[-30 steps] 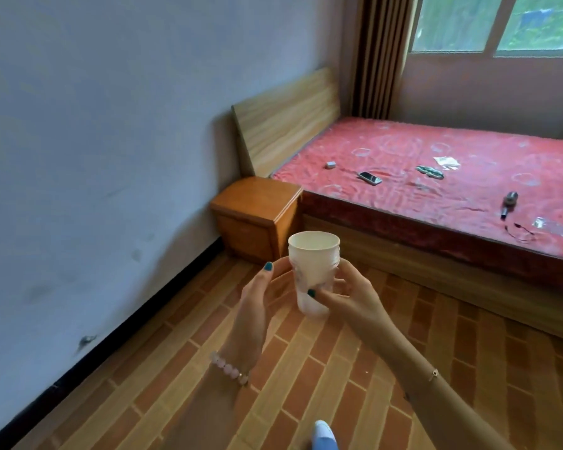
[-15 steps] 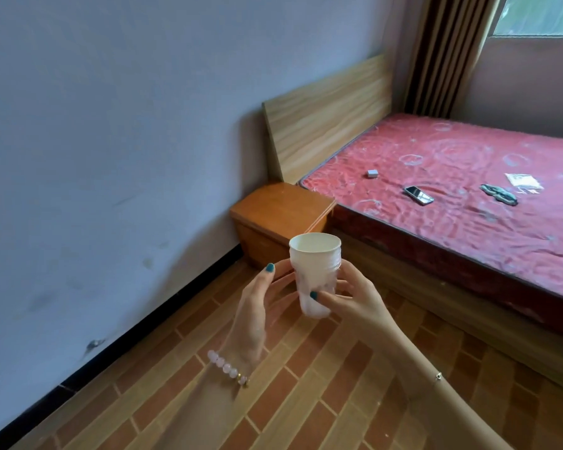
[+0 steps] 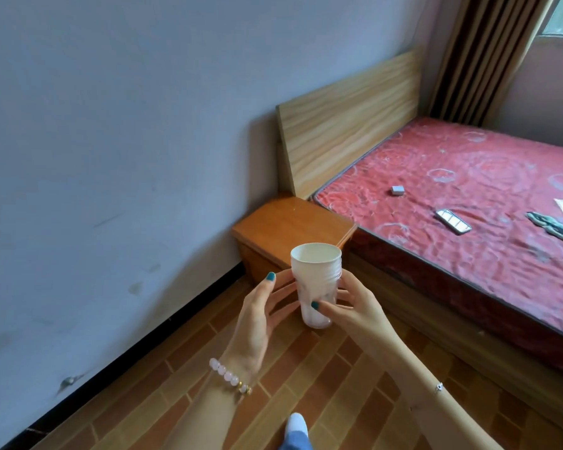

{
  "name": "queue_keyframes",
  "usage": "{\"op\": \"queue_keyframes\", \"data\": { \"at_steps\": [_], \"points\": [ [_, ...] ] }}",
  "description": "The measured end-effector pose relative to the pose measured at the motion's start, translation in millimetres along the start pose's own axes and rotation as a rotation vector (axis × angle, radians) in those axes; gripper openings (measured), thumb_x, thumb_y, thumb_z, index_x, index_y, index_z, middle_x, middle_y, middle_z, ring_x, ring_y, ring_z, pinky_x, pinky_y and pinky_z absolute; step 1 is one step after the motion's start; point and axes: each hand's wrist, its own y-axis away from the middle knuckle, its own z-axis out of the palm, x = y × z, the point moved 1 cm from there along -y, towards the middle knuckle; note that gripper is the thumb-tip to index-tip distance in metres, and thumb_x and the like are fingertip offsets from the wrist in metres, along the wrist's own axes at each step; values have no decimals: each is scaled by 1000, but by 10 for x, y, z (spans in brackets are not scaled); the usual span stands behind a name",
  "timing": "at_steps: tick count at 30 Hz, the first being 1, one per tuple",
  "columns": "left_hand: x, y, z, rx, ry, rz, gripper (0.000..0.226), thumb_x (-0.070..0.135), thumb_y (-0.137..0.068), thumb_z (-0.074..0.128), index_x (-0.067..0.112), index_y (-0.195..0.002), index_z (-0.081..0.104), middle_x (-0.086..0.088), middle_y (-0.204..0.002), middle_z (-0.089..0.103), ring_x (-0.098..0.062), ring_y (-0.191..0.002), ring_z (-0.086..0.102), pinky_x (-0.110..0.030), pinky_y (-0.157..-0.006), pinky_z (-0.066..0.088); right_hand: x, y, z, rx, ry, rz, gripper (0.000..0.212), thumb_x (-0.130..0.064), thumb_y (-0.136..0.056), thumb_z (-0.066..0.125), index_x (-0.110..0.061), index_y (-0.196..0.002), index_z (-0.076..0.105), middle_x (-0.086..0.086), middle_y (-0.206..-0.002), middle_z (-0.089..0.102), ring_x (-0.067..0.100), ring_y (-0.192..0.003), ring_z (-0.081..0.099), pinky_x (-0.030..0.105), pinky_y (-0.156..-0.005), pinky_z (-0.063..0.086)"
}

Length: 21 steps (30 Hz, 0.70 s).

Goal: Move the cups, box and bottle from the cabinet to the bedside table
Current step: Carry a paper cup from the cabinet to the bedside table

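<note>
Right hand (image 3: 355, 308) curls round the cups (image 3: 316, 280), left hand (image 3: 257, 315) props them with straight fingers, mid-air just before the bedside table (image 3: 290, 222): cups not yet down, box and bottle nowhere in view.

Red mattress (image 3: 468, 177) holds phone (image 3: 453, 221), small grey block (image 3: 397, 190); striped curtain (image 3: 478, 53) behind
</note>
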Motion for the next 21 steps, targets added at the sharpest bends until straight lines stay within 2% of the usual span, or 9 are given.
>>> {"op": "queue_keyframes", "data": {
  "at_steps": [3,6,13,18,21],
  "points": [
    [142,-570,-172,-10,26,-10,44,33,-102,25,27,-107,69,3,-113,69,-14,-115,59,-35,-97,46,-21,-605,61,-6,1,26,46,-15,-77,72,-27,-119,54,-14,-104,65,-3,-91,59,11,-69,47],
    [236,-1097,-372,3,46,-4,42,33,-101,28,21,-112,67,1,-116,68,-16,-117,57,-38,-98,45,-28,-1177,141,-18,9,41,49,-18,-77,72,-27,-121,53,-14,-108,64,1,-95,60,15,-72,49],
    [301,-1998,-835,53,13,-53,42,46,-96,36,24,-121,62,4,-122,64,-14,-119,55,-44,-104,41,41,-2215,421,-94,-10,70,55,-29,-73,74,-27,-123,52,-12,-114,62,9,-102,59,25,-77,52],
    [230,-2525,-1181,152,52,-129,37,44,-94,38,28,-113,64,8,-117,66,-12,-116,57,-45,-104,42,236,-2900,687,-144,41,91,53,-19,-77,72,-24,-124,50,-12,-115,59,7,-102,57,17,-72,48],
    [170,-2928,-1381,171,84,-182,34,39,-98,36,28,-110,65,9,-113,68,-12,-114,58,-45,-103,42,427,-3354,841,-168,56,122,56,-19,-76,73,-23,-126,48,-9,-118,59,6,-103,56,17,-76,47]
  ]
}}
